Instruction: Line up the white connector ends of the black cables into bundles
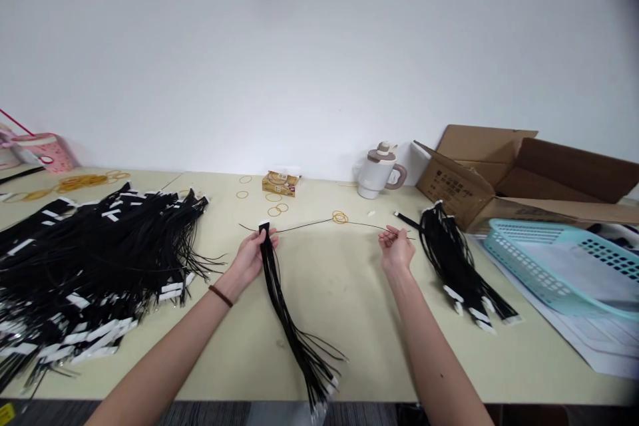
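My left hand (252, 254) is closed on a bundle of thin black cables (279, 299), gripping it near its black-and-white connector end. The cables hang down to the right, with their loose ends fanned out near the table's front edge. A single thin black wire (304, 225) runs from my left hand across to my right hand (397, 247), which pinches its other end. Midway along that wire, several yellow rubber bands (340, 217) lie in a small cluster; whether the wire passes through them I cannot tell.
A large heap of black cables (110, 246) covers the left side. To the right lie a tied-looking cable bunch (444, 246), an open cardboard box (456, 190) and a turquoise basket (529, 273). At the back stand a small rubber-band box (281, 184) and a white mug (372, 176).
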The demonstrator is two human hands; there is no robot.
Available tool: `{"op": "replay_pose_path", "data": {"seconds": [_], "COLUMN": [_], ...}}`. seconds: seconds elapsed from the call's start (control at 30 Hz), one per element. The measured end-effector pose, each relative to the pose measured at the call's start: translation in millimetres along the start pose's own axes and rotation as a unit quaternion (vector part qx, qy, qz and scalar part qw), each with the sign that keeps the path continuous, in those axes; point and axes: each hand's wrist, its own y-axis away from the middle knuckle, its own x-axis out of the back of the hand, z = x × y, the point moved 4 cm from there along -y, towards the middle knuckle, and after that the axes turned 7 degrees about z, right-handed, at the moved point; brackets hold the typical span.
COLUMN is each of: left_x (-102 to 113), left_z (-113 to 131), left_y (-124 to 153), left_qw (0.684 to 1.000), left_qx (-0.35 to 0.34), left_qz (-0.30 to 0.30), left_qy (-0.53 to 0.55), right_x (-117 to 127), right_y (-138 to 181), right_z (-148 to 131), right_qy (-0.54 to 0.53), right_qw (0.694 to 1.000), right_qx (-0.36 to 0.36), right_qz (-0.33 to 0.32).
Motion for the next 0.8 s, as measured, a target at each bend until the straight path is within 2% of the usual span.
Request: {"op": "replay_pose_path", "data": {"seconds": [0.1,0.2,0.4,0.5,0.57,0.63,0.73,0.8], "left_x": [5,6,3,2,2,1,1,1], "left_z": [6,8,-1,-7,-10,-12,-14,-14], "left_y": [-4,-6,-5,-4,-4,-3,-2,-1], "left_qw": [0.999,0.999,0.999,1.0,0.999,0.999,0.999,0.998], "left_qx": [-0.017,-0.022,-0.014,-0.011,-0.01,-0.01,-0.012,-0.012], "left_qz": [0.029,0.042,0.019,-0.001,-0.017,-0.032,-0.045,-0.05], "left_qy": [0.013,0.022,0.027,0.026,0.025,0.024,0.023,0.023], "right_x": [1,-6,-28,-37,-44,-52,-65,-77], "right_y": [-1,7,39,59,74,90,111,119], "right_z": [1,5,-7,-19,-26,-29,-26,-25], "right_qy": [-0.032,-0.05,-0.072,-0.045,0.019,0.087,0.133,0.136], "right_qw": [0.999,0.998,0.991,0.982,0.964,0.931,0.891,0.879], "right_qx": [-0.012,-0.022,0.003,0.049,0.125,0.188,0.212,0.204], "right_qz": [0.006,-0.019,-0.109,-0.175,-0.236,-0.3,-0.38,-0.408]}}
